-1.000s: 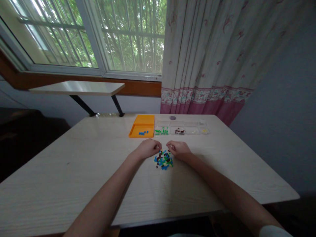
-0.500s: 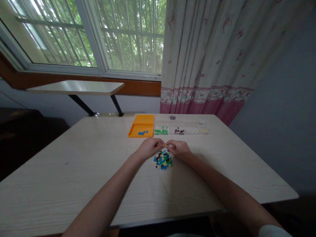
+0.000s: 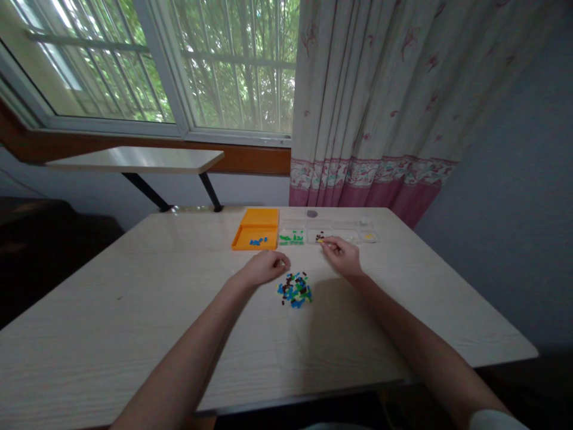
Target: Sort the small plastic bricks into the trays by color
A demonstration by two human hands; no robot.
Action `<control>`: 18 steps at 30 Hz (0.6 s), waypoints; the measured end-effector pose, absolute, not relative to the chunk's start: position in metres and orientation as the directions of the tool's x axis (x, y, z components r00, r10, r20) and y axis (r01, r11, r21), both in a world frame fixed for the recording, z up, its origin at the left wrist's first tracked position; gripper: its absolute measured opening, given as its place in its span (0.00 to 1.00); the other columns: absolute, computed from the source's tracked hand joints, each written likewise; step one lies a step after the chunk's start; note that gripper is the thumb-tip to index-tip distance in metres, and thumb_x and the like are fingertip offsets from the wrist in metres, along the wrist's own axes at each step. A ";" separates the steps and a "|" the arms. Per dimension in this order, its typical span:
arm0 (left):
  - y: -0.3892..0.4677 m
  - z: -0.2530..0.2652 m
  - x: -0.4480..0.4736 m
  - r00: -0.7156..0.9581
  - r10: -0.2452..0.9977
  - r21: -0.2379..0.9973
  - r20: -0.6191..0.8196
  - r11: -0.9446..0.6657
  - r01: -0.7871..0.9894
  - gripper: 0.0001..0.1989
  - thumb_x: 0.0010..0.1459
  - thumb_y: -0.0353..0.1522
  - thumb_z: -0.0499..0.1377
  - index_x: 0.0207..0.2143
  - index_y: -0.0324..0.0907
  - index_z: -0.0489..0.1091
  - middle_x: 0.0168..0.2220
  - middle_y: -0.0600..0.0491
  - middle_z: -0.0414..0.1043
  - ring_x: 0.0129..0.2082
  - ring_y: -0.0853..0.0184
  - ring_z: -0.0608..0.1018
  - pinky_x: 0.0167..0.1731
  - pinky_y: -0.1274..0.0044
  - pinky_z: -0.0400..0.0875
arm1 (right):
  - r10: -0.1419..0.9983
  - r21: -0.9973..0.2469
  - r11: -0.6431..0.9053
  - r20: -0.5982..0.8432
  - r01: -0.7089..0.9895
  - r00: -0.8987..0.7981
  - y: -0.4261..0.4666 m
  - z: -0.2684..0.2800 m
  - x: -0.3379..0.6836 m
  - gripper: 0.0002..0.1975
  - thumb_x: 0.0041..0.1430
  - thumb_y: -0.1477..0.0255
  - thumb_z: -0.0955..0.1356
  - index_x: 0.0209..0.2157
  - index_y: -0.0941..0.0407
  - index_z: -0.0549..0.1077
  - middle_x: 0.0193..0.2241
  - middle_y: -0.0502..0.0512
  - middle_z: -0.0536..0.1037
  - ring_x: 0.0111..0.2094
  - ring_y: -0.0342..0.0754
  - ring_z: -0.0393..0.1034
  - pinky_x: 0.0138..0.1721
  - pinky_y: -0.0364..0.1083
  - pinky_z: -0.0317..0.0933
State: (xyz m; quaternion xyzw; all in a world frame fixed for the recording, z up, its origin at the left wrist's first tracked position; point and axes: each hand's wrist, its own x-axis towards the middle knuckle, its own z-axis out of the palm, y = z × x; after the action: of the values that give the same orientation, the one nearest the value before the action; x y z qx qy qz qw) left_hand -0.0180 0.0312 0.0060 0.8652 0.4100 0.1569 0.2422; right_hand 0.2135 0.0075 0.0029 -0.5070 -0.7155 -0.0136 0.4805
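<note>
My right hand [image 3: 342, 255] pinches a small yellow piece [image 3: 320, 241] between thumb and fingertips, just in front of the clear box holding dark brown pieces [image 3: 319, 235]. My left hand [image 3: 268, 267] is curled with its fingers closed, a little above the table behind the pile; whatever is in its fingertips, if anything, is too small to make out. Below the hands lies a mixed pile of small blue, green, brown and yellow building-block-like pieces [image 3: 295, 291].
At the back stands an open orange box [image 3: 237, 245] with several blue pieces [image 3: 258, 242]. Right of it, a clear box holds green pieces [image 3: 292, 237]; farther right, another has yellow pieces [image 3: 369, 236]. A raised white shelf [image 3: 134, 158] stands at the back left.
My hands have parted. The right hand has moved right and away from me toward the clear boxes with the yellow piece; the left has shifted slightly left.
</note>
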 end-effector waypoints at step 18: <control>0.031 0.009 -0.019 0.685 0.729 0.637 -0.002 -0.527 0.563 0.11 0.47 0.31 0.52 0.28 0.35 0.71 0.19 0.56 0.64 0.19 0.76 0.62 0.20 0.85 0.54 | 0.700 -0.557 0.557 0.714 0.616 0.012 0.011 -0.002 0.216 0.10 0.51 0.66 0.65 0.29 0.57 0.75 0.23 0.51 0.75 0.20 0.39 0.64 0.23 0.37 0.58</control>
State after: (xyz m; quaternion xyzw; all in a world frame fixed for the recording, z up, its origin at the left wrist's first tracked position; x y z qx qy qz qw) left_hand -0.0186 0.0311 0.0091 0.8634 0.3739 0.1336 0.3113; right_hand 0.2160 0.0110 -0.0021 -0.4689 -0.7016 0.0392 0.5351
